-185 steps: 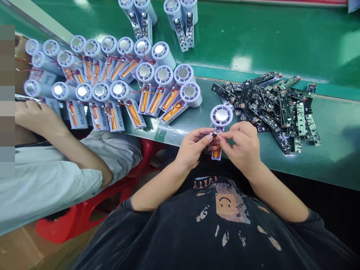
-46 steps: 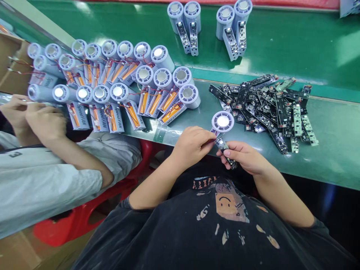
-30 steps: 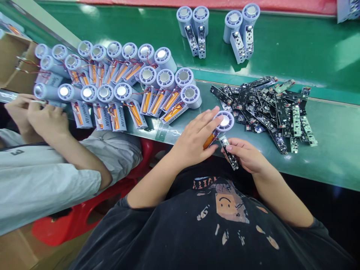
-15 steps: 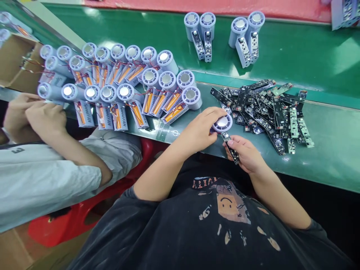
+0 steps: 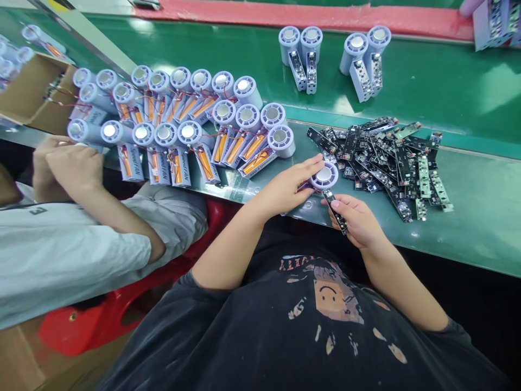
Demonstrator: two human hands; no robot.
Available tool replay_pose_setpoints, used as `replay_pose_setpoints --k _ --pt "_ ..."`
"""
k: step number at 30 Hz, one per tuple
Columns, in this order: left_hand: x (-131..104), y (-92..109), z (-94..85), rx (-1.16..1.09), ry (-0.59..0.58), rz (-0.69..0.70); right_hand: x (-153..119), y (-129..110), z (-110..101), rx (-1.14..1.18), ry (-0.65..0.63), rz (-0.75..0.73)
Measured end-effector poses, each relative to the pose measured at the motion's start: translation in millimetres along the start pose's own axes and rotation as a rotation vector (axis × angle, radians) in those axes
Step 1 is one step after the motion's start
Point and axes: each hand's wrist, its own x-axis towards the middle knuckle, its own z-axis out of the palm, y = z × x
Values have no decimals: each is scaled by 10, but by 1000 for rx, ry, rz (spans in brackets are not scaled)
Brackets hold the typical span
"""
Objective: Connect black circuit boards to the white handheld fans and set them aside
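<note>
A lilac handheld fan (image 5: 325,175) stands near the bench's front edge, its round silver-centred end facing up. My left hand (image 5: 290,187) is closed around the fan's left and far side, fingers stretched along it. My right hand (image 5: 355,217) pinches a narrow black circuit board (image 5: 337,213) between thumb and fingers. The board's upper end meets the near side of the fan; whether it sits inside the handle I cannot tell. Beyond my right hand lies a pile of loose circuit boards (image 5: 382,157).
Several lilac fans with orange-wrapped cells and red wires (image 5: 189,133) crowd the bench to the left. More fans with boards fitted (image 5: 311,60) stand on the green belt (image 5: 439,81). A co-worker's hands (image 5: 75,163) are at far left, near a cardboard box (image 5: 49,103).
The view has shifted slightly, so the bench items appear farther right. My left fingers lie a little flatter along the fan. My right hand keeps its pinch on the board.
</note>
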Motion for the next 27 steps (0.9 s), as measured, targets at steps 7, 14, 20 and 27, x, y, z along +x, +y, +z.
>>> replay_pose_setpoints --k 7,14,20,27 --pt "-79 292 254 67 190 -228 -75 -39 13 -516 114 -219" --pt "-246 290 347 -177 263 -205 -117 -85 -54 -773 79 -198" --pt "-439 353 322 320 248 4 -126 -61 -81 -801 53 -207" --pt "-361 585 293 739 60 -34 -166 -30 -73 -865 74 -252"
